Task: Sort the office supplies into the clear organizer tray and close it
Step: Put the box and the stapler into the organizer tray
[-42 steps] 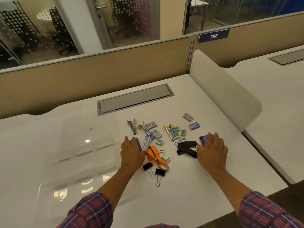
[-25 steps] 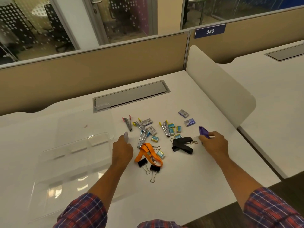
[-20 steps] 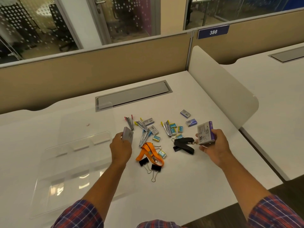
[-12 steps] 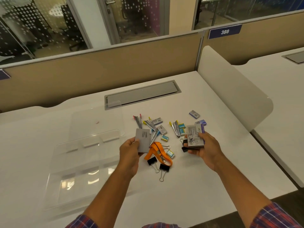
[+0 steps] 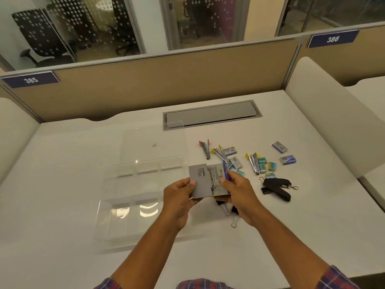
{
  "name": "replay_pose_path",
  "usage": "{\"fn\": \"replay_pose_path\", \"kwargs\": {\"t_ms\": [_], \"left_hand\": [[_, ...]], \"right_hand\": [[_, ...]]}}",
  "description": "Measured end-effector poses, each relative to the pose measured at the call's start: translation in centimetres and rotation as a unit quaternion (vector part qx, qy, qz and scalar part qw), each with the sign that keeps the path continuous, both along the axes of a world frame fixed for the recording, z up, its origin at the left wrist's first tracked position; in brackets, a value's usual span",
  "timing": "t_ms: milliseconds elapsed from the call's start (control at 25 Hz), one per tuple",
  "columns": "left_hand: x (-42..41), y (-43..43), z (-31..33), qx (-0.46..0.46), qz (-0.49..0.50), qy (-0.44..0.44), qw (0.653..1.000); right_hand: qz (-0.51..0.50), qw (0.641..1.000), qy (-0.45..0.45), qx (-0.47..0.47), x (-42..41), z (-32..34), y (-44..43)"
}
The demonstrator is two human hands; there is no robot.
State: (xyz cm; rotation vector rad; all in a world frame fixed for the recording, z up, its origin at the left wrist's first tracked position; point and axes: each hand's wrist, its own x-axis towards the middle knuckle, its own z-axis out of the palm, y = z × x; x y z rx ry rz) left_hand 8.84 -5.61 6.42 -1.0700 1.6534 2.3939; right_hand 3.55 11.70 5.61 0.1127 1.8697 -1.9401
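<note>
The left sign [image 5: 30, 80] on the far partition [image 5: 166, 84] reads "385". The right sign [image 5: 333, 39] reads "386", its last digit blurred. The grey box [image 5: 201, 182] in the left hand [image 5: 179, 197] reads "camlin". Print on the purple box [image 5: 217, 180] in the right hand [image 5: 239, 192] is too small to read.

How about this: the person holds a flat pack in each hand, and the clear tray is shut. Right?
Not quite: the head view shows the clear tray open, its lid laid back on the desk. The left hand holds a grey pack, the right hand a printed pack.
</note>
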Motion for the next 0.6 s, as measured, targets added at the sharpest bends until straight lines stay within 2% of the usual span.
{"fn": "replay_pose_path", "kwargs": {"t_ms": [160,280,520,600], "left_hand": [[1.0,-2.8,0.1,-0.013,-0.003,0.000,1.000],[1.8,-4.8,0.1,-0.018,0.008,-0.006,1.000],[3.8,-8.4,0.0,0.014,0.041,0.029,0.999],[4.3,-9.6,0.0,0.020,0.039,0.034,0.998]], "right_hand": [[0.032,0.999,0.005,-0.020,1.3,0.2,-4.4],[0.055,0.998,0.012,-0.001,2.3,0.4,-7.4],[0.147,0.973,0.108,0.139,3.1,0.5,-11.6],[0.169,0.951,0.154,0.210,2.5,0.8,-12.2]]}}
